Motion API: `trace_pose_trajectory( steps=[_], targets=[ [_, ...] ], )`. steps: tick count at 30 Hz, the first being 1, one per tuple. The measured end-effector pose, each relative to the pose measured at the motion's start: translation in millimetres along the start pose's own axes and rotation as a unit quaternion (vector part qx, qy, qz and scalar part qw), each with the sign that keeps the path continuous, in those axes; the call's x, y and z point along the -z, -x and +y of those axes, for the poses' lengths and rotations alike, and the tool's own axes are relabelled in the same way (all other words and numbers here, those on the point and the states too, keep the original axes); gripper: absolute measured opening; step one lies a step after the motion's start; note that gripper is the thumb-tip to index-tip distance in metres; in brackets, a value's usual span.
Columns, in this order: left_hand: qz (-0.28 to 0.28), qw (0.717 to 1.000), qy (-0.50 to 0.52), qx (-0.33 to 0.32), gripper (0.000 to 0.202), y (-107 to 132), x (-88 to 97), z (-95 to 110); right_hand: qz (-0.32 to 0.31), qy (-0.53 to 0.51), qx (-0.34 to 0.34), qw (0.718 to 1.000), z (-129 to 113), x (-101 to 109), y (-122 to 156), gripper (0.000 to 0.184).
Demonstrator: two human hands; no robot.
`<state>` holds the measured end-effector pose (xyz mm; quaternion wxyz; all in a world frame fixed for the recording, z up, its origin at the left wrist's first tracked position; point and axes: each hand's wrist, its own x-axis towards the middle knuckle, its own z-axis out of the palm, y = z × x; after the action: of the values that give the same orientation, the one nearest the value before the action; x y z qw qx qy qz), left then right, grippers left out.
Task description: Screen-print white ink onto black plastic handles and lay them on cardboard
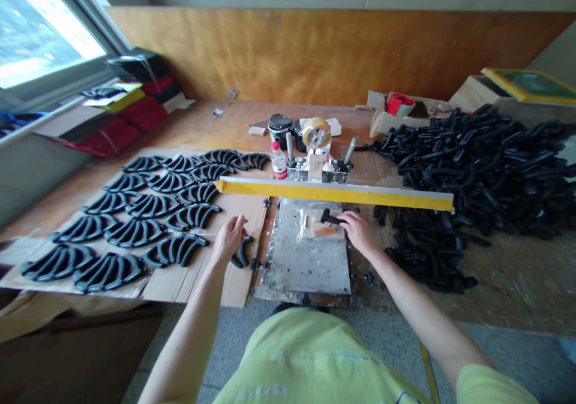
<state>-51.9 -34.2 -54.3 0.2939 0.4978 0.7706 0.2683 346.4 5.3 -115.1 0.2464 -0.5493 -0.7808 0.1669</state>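
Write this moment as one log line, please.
Right hand: holds black part over metal plate | Left hand: near another black part on cardboard | Black pile: right side

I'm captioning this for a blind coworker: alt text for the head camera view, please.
The right hand holds a black part over a metal plate; the left hand is over cardboard. Curved black pieces lie fanned in rows at left; a black heap lies at right.

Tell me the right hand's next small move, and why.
Probably ease the black piece down toward the brown block on the metal plate. The right hand grips it at one end, and its free end points out over the plate, close to the block; its exact height is hard to judge.
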Motion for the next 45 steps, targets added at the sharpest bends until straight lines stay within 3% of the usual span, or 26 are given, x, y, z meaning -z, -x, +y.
trace_pose_trajectory(
  steps=[3,6,8,10,15,19,22,24,27,29,31,35,37,39,43,45],
  targets=[
    [0.031,0.969,0.223,-0.099,0.041,-9,-1.2,67,-0.015,0.01,0.082,0.996,-29,-23,-11,0.026],
    [0.027,0.932,0.333,-0.141,0.041,-2,0.7,121,-0.034,0.037,0.108,0.993,-40,-31,-13,0.028],
    [0.019,0.927,0.345,-0.148,0.046,5,1.7,140,-0.043,0.053,0.105,0.992,-44,-31,-11,0.031],
    [0.013,0.931,0.334,-0.146,0.051,11,1.6,144,-0.042,0.053,0.093,0.993,-43,-26,-8,0.034],
    [-0.057,0.926,0.358,-0.105,0.067,23,-2.7,108,0.042,0.014,-0.011,0.999,-15,14,-17,0.03],
    [-0.13,0.942,0.31,-0.02,0.064,43,-16.9,63,0.113,0.016,-0.042,0.993,-4,45,-52,0.035],
    [-0.144,0.938,0.314,0.027,0.072,54,-39.4,35,0.131,0.015,0.045,0.99,-30,39,-88,0.049],
    [-0.137,0.937,0.317,0.05,0.08,56,-55.3,23,0.087,0.041,0.1,0.99,-54,25,-109,0.055],
    [-0.114,0.944,0.303,0.064,0.075,54,-70.9,14,-0.015,0.102,0.106,0.989,-78,4,-123,0.03],
    [-0.106,0.948,0.294,0.068,0.068,52,-74.6,12,-0.066,0.135,0.096,0.984,-84,-5,-118,0.016],
    [-0.101,0.949,0.29,0.072,0.063,51,-75.3,10,-0.091,0.154,0.112,0.977,-84,-8,-101,0.015],
    [-0.089,0.954,0.279,0.069,0.058,49,-76.7,4,-0.141,0.124,0.239,0.953,-81,4,-61,0.022],
    [-0.096,0.956,0.272,0.053,0.057,48,-78.5,1,-0.176,0.091,0.29,0.936,-80,13,-53,0.022],
    [-0.108,0.956,0.269,0.037,0.058,47,-79.7,-1,-0.195,0.07,0.292,0.934,-80,19,-57,0.017],
    [-0.13,0.949,0.284,0.038,0.063,47,-79.0,-2,-0.118,0.08,0.221,0.965,-81,11,-62,0.016],
    [-0.138,0.944,0.294,0.045,0.066,48,-78.2,-3,-0.086,0.078,0.232,0.966,-80,3,-52,0.023]
  ],
)
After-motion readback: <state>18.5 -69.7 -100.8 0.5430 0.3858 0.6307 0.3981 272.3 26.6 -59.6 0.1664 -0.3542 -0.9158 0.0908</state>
